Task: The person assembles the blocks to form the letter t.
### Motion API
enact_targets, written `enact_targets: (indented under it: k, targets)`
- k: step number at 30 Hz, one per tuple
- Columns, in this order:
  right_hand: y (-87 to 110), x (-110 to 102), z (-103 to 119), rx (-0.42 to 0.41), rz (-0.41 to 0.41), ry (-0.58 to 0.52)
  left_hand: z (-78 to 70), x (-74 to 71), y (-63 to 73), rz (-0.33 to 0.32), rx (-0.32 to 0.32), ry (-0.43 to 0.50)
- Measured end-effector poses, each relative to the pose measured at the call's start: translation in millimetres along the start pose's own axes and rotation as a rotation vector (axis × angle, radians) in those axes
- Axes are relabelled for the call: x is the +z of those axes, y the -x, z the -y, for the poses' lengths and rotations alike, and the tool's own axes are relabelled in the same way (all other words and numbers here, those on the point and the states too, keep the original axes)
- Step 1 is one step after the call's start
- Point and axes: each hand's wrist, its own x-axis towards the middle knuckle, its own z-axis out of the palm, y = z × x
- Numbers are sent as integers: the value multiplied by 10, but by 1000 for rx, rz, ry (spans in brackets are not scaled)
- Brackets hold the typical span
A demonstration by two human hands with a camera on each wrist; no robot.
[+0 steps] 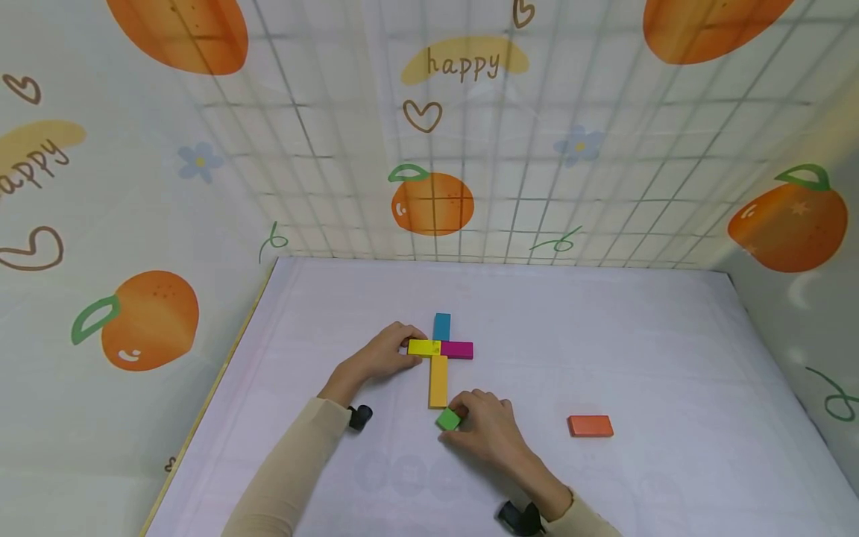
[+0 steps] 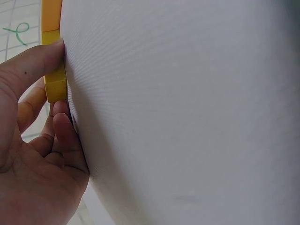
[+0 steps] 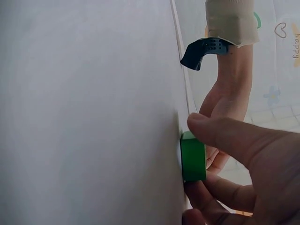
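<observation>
Several coloured blocks form a cross on the white table in the head view: a blue block (image 1: pixel 441 327) at the top, a magenta block (image 1: pixel 457 350) on the right, a yellow block (image 1: pixel 423 347) on the left and a long orange-yellow block (image 1: pixel 438 382) below. My left hand (image 1: pixel 388 350) pinches the yellow block's outer end, thumb in front and fingers behind in the left wrist view. Between thumb and fingers, my right hand (image 1: pixel 490 429) holds a green block (image 3: pixel 193 158). That block sits turned cornerwise just below the long block; whether they touch, I cannot tell.
An orange-red block (image 1: pixel 590 426) lies flat by itself to the right of my right hand. Printed cloth with oranges rises behind the table (image 1: pixel 537 328) and at both sides. Dark straps (image 1: pixel 360 418) sit at the wrists.
</observation>
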Motion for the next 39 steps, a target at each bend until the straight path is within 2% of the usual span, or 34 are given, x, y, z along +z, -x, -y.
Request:
enact_targets:
  k: [7,14,30,39]
  targets:
    - [3,-2,3,-11,-11,-5,-20,-11,7,4,6,-1]
    - [-3,4,7,0,1,-1,-21,-1,14,2,-20,25]
    - [-1,12,7,0,-5,18,-8,3,4,-3,-11,14]
    - [66,-104,-46,12,36,-73,-3,7,-6,4,-2,-16]
